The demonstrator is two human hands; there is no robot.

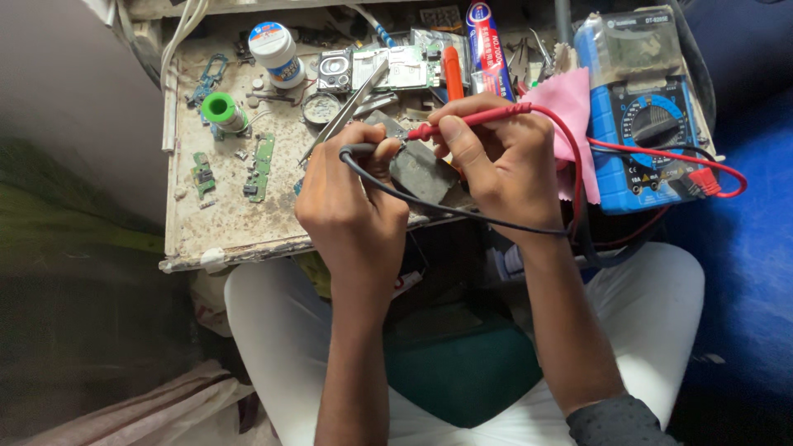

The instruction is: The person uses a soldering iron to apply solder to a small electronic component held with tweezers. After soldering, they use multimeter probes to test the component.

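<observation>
White-trousered knees frame the view as my left hand [351,206] pinches the black probe [361,151] and my right hand [500,161] pinches the red probe [462,121], both tips meeting on a dark phone part [417,169], apparently for steady contact. Leads run to the blue multimeter [648,124] at the bench's [223,223] right. Behind stand a white blue-labelled tub [275,51] and a red-and-blue tube [487,49].

The meter [648,124] sits at the right of the surface [223,223]. The solder roll [221,110] and jar [275,54] sit far left. The small board [417,169] lies between them, under both hands.
</observation>
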